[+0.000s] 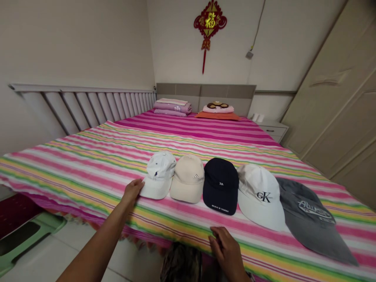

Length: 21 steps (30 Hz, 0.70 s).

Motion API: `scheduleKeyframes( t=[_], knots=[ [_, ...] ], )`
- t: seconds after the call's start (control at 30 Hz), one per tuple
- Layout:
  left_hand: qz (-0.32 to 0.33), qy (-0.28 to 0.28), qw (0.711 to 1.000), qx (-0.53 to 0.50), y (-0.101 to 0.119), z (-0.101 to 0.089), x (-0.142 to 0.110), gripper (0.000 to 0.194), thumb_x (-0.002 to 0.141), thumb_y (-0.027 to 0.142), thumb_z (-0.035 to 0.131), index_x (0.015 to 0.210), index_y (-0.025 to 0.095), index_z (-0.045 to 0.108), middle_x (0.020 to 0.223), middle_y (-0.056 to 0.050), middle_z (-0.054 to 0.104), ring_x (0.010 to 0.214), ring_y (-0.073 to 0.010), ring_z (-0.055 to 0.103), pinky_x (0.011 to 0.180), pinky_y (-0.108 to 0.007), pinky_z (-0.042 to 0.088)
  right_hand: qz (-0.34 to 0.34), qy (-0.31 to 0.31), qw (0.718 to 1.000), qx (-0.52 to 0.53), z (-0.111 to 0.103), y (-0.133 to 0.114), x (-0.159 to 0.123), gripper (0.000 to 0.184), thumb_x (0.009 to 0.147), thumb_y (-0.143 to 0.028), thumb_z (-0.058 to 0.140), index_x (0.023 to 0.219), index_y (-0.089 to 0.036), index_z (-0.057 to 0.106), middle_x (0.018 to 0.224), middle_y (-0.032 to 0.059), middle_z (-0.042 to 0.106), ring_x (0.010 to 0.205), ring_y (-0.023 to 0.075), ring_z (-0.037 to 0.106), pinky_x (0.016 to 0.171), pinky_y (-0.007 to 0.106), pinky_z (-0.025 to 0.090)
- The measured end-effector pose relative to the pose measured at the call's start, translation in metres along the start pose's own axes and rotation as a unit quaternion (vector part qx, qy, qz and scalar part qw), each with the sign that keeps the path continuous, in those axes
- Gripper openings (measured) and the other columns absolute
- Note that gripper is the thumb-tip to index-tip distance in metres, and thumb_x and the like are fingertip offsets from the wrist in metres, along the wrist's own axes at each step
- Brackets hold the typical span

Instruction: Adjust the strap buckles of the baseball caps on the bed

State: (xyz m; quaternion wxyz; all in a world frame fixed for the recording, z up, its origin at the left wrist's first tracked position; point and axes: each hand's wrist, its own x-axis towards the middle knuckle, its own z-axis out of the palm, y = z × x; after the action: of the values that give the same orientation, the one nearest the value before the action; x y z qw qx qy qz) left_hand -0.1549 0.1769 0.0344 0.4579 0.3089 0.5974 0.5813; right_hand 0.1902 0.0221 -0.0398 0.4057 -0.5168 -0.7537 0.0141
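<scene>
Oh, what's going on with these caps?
Five caps lie in a row on a striped bedspread. The person's left hand is at the brim edge of the leftmost white cap. The right hand, apparently empty, is in front of the navy cap, not touching it. The beige cap, white GK cap and grey cap are untouched.

Cap 1 (161, 172), at left hand (133, 189): white, small dark logo
Cap 2 (187, 176), right of Cap 1: plain beige, small pale logo
Cap 3 (221, 174), beyond right hand (225, 246): very dark navy, white lettering
Cap 4 (255, 180), right of Cap 3: white, black letters
Cap 5 (308, 219), furthest right of both hands: grey, pale lettering
Blanket (96, 160), under the caps: pink, white, yellow, green stripes
Sheet (194, 127), far beyond hands: two-tone magenta stripes
Stool (33, 237), left of left hand: light green
</scene>
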Motion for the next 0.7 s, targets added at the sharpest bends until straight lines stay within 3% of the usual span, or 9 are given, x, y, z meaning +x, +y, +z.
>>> scheduleKeyframes(
  t=[0.1,0.2,0.23,0.3,0.4,0.47,0.57,0.63,0.7],
  knots=[
    [0.091,0.054,0.993,0.051,0.000,0.002,-0.023,0.029,0.058,0.015,0.067,0.086,0.017,0.061,0.107,-0.008,0.057,0.122,-0.0287,0.034,0.099,-0.033,0.031,0.001,0.006,1.000,0.001,-0.002,-0.002,0.001,0.017,0.083,-0.025,0.046,0.096,-0.019,0.054,0.077,0.0047,0.062,0.067,0.0163,0.062,0.057,0.025,0.050],
    [0.255,0.031,0.952,0.164,-0.031,0.013,-0.074,0.022,0.065,0.021,0.063,0.087,0.021,0.063,0.100,-0.006,0.059,0.107,-0.0250,0.046,0.097,-0.032,0.032,0.000,0.012,1.000,-0.003,-0.002,-0.004,0.002,0.016,0.083,-0.024,0.046,0.096,-0.019,0.054,0.076,0.0044,0.063,0.066,0.0162,0.062,0.056,0.025,0.051],
    [0.278,-0.001,0.939,0.201,-0.049,0.019,-0.095,0.016,0.067,0.023,0.060,0.083,0.022,0.064,0.091,-0.007,0.061,0.097,-0.0245,0.051,0.092,-0.033,0.036,-0.002,0.016,1.000,-0.006,-0.002,-0.004,0.002,0.016,0.083,-0.024,0.046,0.096,-0.019,0.054,0.075,0.0044,0.063,0.066,0.0163,0.062,0.056,0.025,0.051],
    [0.254,-0.143,0.917,0.272,-0.093,0.033,-0.137,0.016,0.074,0.029,0.051,0.082,0.024,0.064,0.081,-0.007,0.064,0.079,-0.0225,0.056,0.076,-0.034,0.043,-0.009,0.025,0.999,-0.018,-0.001,-0.004,0.001,0.016,0.083,-0.023,0.045,0.095,-0.019,0.055,0.076,0.0045,0.064,0.067,0.0168,0.063,0.057,0.026,0.051],
    [0.215,-0.353,0.815,0.406,-0.153,0.056,-0.182,0.022,0.075,0.031,0.046,0.082,0.024,0.066,0.077,-0.009,0.065,0.073,-0.0224,0.058,0.071,-0.036,0.044,-0.016,0.029,0.999,-0.032,0.000,-0.004,0.000,0.016,0.083,-0.022,0.045,0.095,-0.019,0.055,0.078,0.0052,0.064,0.070,0.0176,0.063,0.059,0.027,0.051],
    [0.188,-0.384,0.785,0.448,-0.175,0.066,-0.194,0.024,0.072,0.031,0.048,0.083,0.022,0.067,0.067,-0.010,0.064,0.064,-0.0224,0.057,0.065,-0.037,0.043,-0.015,0.024,0.999,-0.030,0.000,-0.004,0.000,0.017,0.083,-0.022,0.044,0.096,-0.018,0.054,0.078,0.0055,0.063,0.069,0.0175,0.063,0.059,0.027,0.051],
    [0.163,-0.410,0.737,0.512,-0.182,0.068,-0.191,0.024,0.071,0.028,0.046,0.083,0.023,0.067,0.064,-0.008,0.063,0.060,-0.0209,0.055,0.060,-0.035,0.042,-0.011,0.025,0.999,-0.020,-0.002,-0.008,0.000,0.017,0.084,-0.022,0.043,0.096,-0.018,0.054,0.078,0.0060,0.063,0.069,0.0175,0.063,0.059,0.028,0.052],
    [0.197,-0.421,0.717,0.520,-0.182,0.062,-0.187,0.023,0.070,0.025,0.045,0.080,0.024,0.066,0.070,-0.006,0.064,0.064,-0.0192,0.055,0.061,-0.032,0.041,-0.001,0.034,0.999,-0.020,-0.002,-0.012,-0.003,0.016,0.084,-0.022,0.044,0.096,-0.018,0.054,0.080,0.0068,0.063,0.072,0.0180,0.063,0.061,0.029,0.052],
    [0.241,-0.418,0.714,0.507,-0.182,0.055,-0.185,0.022,0.069,0.023,0.045,0.077,0.024,0.066,0.074,-0.005,0.065,0.067,-0.0178,0.055,0.063,-0.029,0.040,0.011,0.047,0.999,-0.021,0.000,-0.017,-0.009,0.016,0.085,-0.022,0.043,0.096,-0.018,0.054,0.083,0.0073,0.063,0.075,0.0181,0.062,0.063,0.028,0.052]
  ],
)
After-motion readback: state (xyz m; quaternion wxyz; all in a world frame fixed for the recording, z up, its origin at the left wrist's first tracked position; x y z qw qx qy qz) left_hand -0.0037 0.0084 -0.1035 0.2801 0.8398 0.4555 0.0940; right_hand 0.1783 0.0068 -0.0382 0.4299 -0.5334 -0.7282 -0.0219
